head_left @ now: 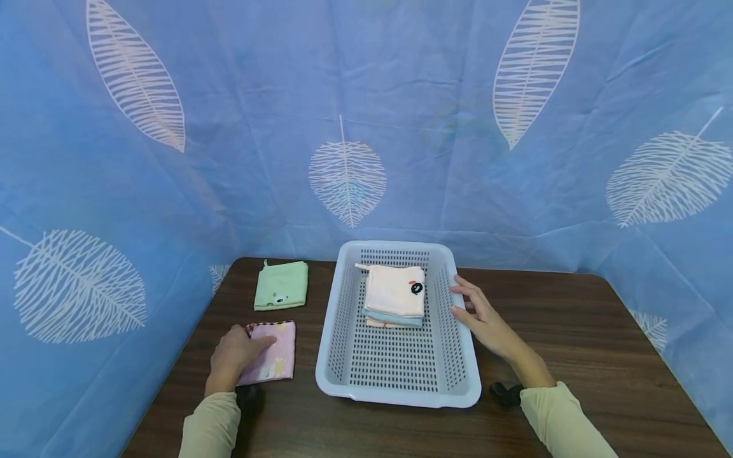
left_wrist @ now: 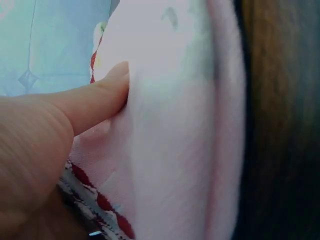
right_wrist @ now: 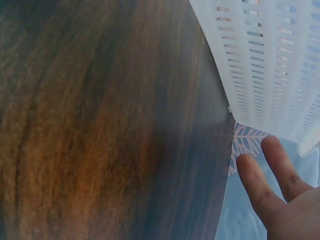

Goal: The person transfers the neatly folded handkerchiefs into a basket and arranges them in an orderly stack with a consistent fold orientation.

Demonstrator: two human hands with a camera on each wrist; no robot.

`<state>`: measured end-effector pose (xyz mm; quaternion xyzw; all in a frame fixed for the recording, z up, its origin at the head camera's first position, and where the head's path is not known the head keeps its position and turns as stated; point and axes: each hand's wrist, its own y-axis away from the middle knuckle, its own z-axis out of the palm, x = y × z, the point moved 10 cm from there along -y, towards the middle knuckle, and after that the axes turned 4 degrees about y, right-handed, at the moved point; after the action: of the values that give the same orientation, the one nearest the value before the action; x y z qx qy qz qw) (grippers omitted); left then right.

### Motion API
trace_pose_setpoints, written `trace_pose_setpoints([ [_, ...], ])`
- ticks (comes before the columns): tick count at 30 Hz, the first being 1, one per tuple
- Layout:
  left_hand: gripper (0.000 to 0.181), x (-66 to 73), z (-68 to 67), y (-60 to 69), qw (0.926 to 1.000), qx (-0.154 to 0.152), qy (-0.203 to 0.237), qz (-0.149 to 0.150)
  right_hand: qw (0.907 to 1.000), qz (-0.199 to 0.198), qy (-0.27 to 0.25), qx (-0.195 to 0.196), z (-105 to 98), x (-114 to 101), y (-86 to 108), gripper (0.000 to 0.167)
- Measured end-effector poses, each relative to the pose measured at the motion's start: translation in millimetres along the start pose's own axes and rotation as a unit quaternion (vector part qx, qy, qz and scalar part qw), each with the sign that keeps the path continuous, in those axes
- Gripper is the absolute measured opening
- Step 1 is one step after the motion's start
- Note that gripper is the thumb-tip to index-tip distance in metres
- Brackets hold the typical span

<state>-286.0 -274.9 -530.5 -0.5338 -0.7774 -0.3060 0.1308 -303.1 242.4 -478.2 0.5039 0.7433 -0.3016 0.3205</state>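
A folded pink cloth [head_left: 279, 356] with a red-and-white trimmed edge lies on the left of the table. My left hand [head_left: 233, 353] grips it at its left edge, the thumb [left_wrist: 102, 97] laid over the top in the left wrist view; the other fingers are mostly hidden. At the right rim of a white plastic basket [head_left: 395, 395], my right hand [head_left: 487, 324] has its fingers spread and holds nothing; whether the fingertips touch the rim is hard to tell. Inside the basket, towards the back, sits a stack of folded cloths, with a white cloth [head_left: 392, 292] on top and a blue cloth [head_left: 395, 318] under it.
Behind the pink cloth lies a folded green cloth [head_left: 282, 285] with a small face on it. The dark wooden table [head_left: 561, 318] ends at a blue leaf-print curtain [head_left: 401, 191] at the back and sides.
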Motion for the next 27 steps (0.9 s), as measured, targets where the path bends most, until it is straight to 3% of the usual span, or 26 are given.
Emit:
trace_pose_setpoints([
  [14,0.067,5.2,-2.1,-0.5,0.9994,0.022,0.027,0.008,0.9998,-0.004,-0.021,0.001,2.3,3.1,-1.3,0.048],
  [27,0.084,3.1,-0.3,-2.9,0.9985,0.014,0.053,0.000,0.9998,0.004,-0.020,-0.001,2.3,2.2,-0.6,0.048],
])
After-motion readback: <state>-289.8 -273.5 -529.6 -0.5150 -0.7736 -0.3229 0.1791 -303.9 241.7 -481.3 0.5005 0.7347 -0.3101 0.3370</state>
